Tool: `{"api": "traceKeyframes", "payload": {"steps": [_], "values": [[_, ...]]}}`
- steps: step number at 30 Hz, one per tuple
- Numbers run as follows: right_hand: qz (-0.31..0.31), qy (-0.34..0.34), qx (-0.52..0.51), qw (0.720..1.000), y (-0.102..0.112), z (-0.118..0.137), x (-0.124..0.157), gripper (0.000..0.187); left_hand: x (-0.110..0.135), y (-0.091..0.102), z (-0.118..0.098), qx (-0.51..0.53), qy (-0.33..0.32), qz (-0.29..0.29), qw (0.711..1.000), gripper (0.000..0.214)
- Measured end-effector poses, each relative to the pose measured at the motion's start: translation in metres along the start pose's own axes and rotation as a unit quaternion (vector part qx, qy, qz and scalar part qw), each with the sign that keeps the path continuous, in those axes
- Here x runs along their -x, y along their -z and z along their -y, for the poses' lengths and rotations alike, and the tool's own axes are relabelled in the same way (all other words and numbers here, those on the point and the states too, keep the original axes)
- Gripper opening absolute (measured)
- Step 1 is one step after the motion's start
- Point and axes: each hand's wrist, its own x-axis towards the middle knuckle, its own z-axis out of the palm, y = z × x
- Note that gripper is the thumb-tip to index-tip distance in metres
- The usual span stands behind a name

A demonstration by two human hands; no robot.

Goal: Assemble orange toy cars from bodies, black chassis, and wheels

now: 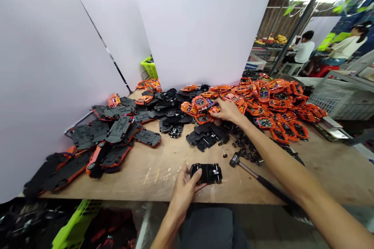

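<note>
left hand [184,190] nearest, fingers curled round black toy car chassis [206,173], held over front of plywood table [146,179]. looks light, stiff plastic; take by sides. right hand [228,111] open, fingers spread on orange car shells [264,95], no clear grip. small mallet [234,160] lying near.

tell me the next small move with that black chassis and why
Probably lift one orange car shell with your right hand and bring it to the black wheeled chassis in your left hand. That chassis looks bare of any shell, and your right hand is already resting on the orange shells.
</note>
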Motion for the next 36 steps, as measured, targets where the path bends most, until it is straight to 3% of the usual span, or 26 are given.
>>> {"api": "traceKeyframes", "payload": {"steps": [3, 5, 10, 13, 15, 17, 20, 22, 24, 27, 30, 32, 36], "values": [[0.037, -0.036, -0.019, 0.998, 0.02, -0.013, 0.018, 0.047, 0.001, 0.004, 0.001, 0.009, -0.003, 0.016, 1.0, 0.053], [0.068, -0.059, -0.027, 0.996, 0.022, -0.013, 0.044, 0.042, 0.001, 0.004, 0.002, 0.014, -0.006, 0.022, 1.0, 0.052], [0.08, -0.06, -0.006, 0.995, -0.01, 0.021, 0.123, 0.048, 0.004, 0.001, 0.006, 0.01, -0.009, 0.028, 1.0, 0.052], [0.087, 0.0, 0.005, 0.996, -0.014, 0.027, 0.141, 0.041, 0.011, 0.004, 0.006, 0.013, -0.014, 0.02, 1.0, 0.053], [0.103, 0.042, 0.007, 0.994, -0.005, 0.021, 0.138, 0.034, 0.015, 0.009, 0.005, 0.016, -0.017, 0.011, 1.0, 0.052], [0.12, 0.12, 0.024, 0.985, 0.005, 0.014, 0.129, 0.038, 0.018, 0.015, 0.002, 0.014, -0.015, 0.004, 1.0, 0.05], [0.186, 0.288, 0.068, 0.937, 0.007, 0.015, 0.115, 0.068, 0.018, 0.022, -0.001, 0.009, -0.008, 0.001, 1.0, 0.049], [0.233, 0.355, 0.081, 0.901, 0.004, 0.02, 0.108, 0.068, 0.017, 0.023, -0.001, 0.007, -0.012, 0.001, 1.0, 0.05], [0.239, 0.379, 0.059, 0.892, 0.005, 0.023, 0.102, 0.058, 0.016, 0.021, -0.001, 0.005, -0.015, 0.0, 1.0, 0.05], [0.161, 0.339, -0.036, 0.926, 0.017, 0.021, 0.105, 0.052, 0.016, 0.018, 0.001, 0.01, -0.016, 0.005, 1.0, 0.051], [0.087, 0.253, -0.112, 0.957, 0.022, 0.027, 0.131, 0.059, 0.016, 0.017, 0.0, 0.005, -0.016, 0.01, 1.0, 0.05], [0.075, 0.23, -0.123, 0.962, 0.011, 0.04, 0.158, 0.064, 0.014, 0.019, -0.002, 0.005, -0.007, 0.021, 1.0, 0.051], [0.064, 0.223, -0.159, 0.96, -0.031, 0.069, 0.203, 0.065, 0.01, 0.024, -0.006, 0.033, 0.024, 0.054, 0.998, 0.066]]}}
